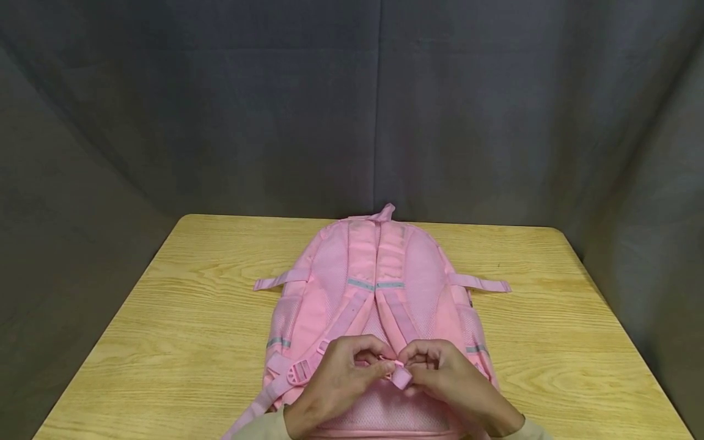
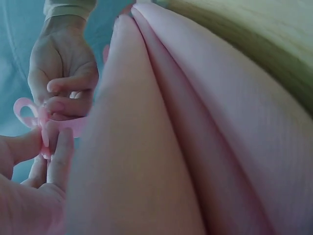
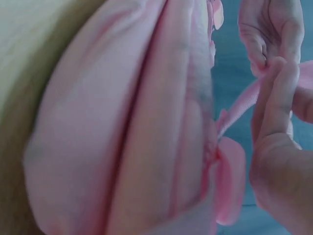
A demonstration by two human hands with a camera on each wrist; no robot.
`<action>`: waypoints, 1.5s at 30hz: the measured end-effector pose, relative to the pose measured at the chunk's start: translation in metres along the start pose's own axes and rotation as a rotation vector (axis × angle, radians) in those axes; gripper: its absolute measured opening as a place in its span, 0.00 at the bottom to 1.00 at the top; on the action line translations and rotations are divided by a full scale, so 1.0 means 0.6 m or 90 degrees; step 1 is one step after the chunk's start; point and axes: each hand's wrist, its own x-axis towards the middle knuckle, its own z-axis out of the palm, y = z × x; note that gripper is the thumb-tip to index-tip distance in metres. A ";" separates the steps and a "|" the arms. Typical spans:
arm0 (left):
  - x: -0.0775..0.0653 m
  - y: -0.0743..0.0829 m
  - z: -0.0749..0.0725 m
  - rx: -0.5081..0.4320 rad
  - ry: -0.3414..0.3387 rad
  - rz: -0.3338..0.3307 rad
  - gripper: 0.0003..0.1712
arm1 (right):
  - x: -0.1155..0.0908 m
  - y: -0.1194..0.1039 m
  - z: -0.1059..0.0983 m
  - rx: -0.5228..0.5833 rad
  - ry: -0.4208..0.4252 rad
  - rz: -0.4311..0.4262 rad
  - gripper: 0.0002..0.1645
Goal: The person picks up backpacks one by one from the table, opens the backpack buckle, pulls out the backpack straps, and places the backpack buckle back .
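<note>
A pink backpack [image 1: 330, 263] lies on the table, its shoulder straps facing up. Above its lower back panel, my left hand [image 1: 343, 376] pinches a small pink plastic buckle [image 1: 398, 363] between thumb and fingers. Close against it, my right hand [image 1: 442, 373] pinches the pink webbing [image 1: 401, 377] threaded at that buckle. A loop of this webbing [image 2: 22, 104] stands out beside the fingertips in the left wrist view. In the right wrist view, a length of strap [image 3: 242, 107] runs from the bag to the hands. Fingers partly hide the buckle.
Another strap with a pink adjuster [image 1: 299, 373] hangs over the bag's left side. Side straps [image 1: 484, 283] stick out onto the wooden table [image 1: 165, 330]. A dark curtain [image 1: 275, 122] stands behind the table.
</note>
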 end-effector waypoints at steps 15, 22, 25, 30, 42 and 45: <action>-0.011 -0.007 0.008 0.147 0.057 0.098 0.03 | -0.001 -0.011 -0.004 -0.011 -0.019 0.059 0.22; -0.010 -0.009 0.009 0.166 0.069 0.118 0.03 | -0.003 -0.011 -0.005 -0.056 -0.010 0.055 0.18; -0.009 -0.010 0.012 0.199 0.083 0.143 0.04 | -0.004 -0.014 -0.002 -0.095 -0.007 0.053 0.15; -0.011 -0.009 0.015 0.249 0.090 0.161 0.05 | -0.004 -0.018 0.003 -0.169 0.002 0.038 0.11; -0.011 -0.003 0.010 0.324 0.061 0.119 0.04 | -0.005 -0.019 0.021 -0.364 0.084 -0.020 0.07; -0.011 -0.002 0.010 0.353 0.056 0.113 0.04 | -0.005 -0.020 0.023 -0.401 0.095 -0.017 0.08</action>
